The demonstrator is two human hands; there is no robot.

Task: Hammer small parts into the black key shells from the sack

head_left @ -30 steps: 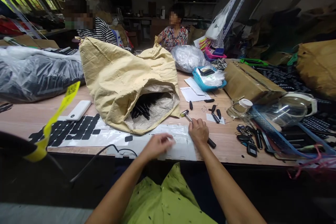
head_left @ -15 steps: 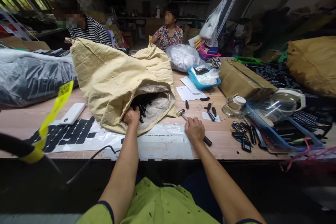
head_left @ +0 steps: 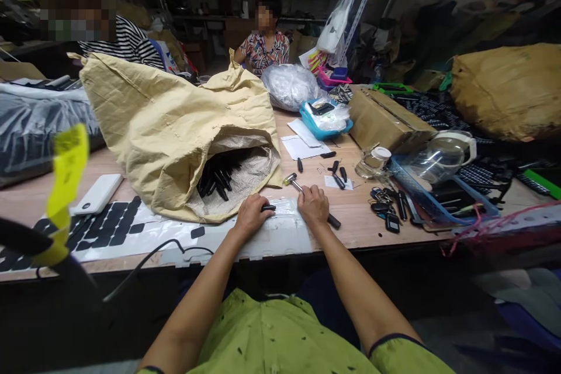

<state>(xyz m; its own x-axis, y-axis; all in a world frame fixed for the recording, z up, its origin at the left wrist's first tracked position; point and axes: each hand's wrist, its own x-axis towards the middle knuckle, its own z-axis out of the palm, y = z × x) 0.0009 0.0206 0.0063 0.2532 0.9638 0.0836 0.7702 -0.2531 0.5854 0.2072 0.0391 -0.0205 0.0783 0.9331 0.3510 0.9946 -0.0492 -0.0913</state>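
My left hand (head_left: 251, 214) is closed on a small black elongated piece (head_left: 269, 208), low over the white plastic-covered pad (head_left: 280, 236). My right hand (head_left: 313, 205) is wrapped round a small hammer, with its metal head (head_left: 290, 179) pointing away to the left and the dark handle end (head_left: 333, 221) showing behind the palm. Left of centre lies a big cream cloth sack (head_left: 162, 123), its mouth facing me. Several black elongated pieces (head_left: 217, 180) sit inside that mouth, just beyond my left hand.
Loose black pieces (head_left: 336, 178) and white paper (head_left: 302, 147) lie beyond the hammer. Keys (head_left: 391, 222), a blue tray (head_left: 438, 193) and a cardboard box (head_left: 385, 114) stand at right. A white power bank (head_left: 99, 194) and cable (head_left: 175, 241) are at left. Two people sit opposite.
My left hand has come out of the sack's mouth with a black piece and moved right to the pad. My right hand still holds the hammer. The view has turned slightly right.
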